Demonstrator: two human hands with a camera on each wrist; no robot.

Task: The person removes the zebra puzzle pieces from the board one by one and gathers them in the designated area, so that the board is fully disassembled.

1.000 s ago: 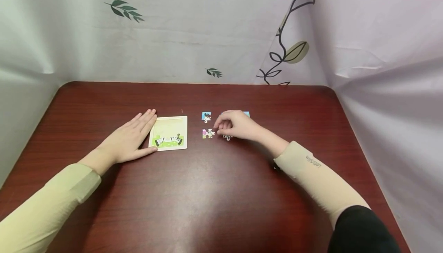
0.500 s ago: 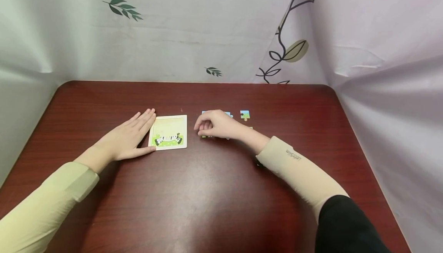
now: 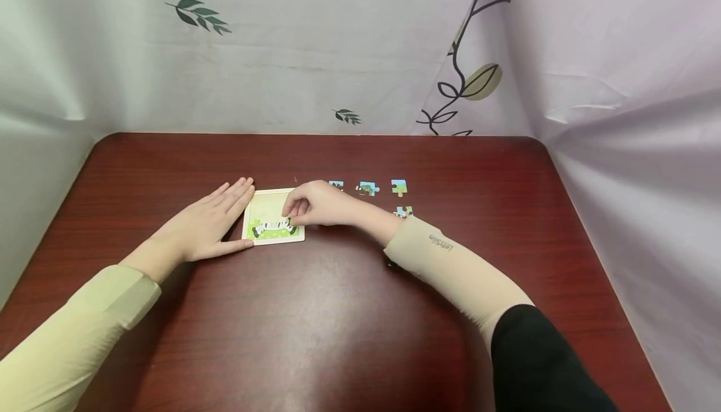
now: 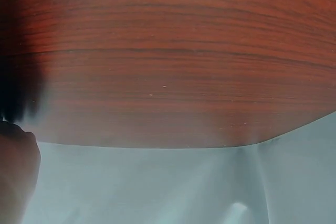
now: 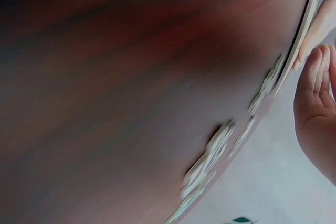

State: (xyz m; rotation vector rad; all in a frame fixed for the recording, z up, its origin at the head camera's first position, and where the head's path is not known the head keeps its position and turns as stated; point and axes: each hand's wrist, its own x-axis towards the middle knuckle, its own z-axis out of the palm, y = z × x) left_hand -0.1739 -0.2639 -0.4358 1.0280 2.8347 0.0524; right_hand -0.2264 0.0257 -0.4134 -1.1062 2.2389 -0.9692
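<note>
A small square puzzle tray [image 3: 301, 235] with a pale rim lies left of centre on the table. Along its bottom run joined puzzle pieces [image 3: 270, 234] showing zebra legs on green; bare backing [image 3: 269, 203] shows above them. My left hand [image 3: 211, 230] lies with spread, straight fingers along the tray's left edge, thumb at the lower corner. My right hand [image 3: 321, 204] hovers over the tray's right side, fingers loosely curved. Its thumb and index tips are right at the dark end of the zebra strip; no lifted piece shows between them.
Loose puzzle pieces lie right of the tray: a blue one [image 3: 336, 183], one with a green bush [image 3: 368, 188], a blue-green one [image 3: 398, 186] and another [image 3: 404, 213] by the right sleeve. The right forearm covers part of this group. A pale curtain [image 3: 281, 55] hangs behind the table.
My right hand has moved left from over the loose pieces to the tray's right side, uncovering the upper row of pieces. My left hand has stayed at the tray's left edge.
</note>
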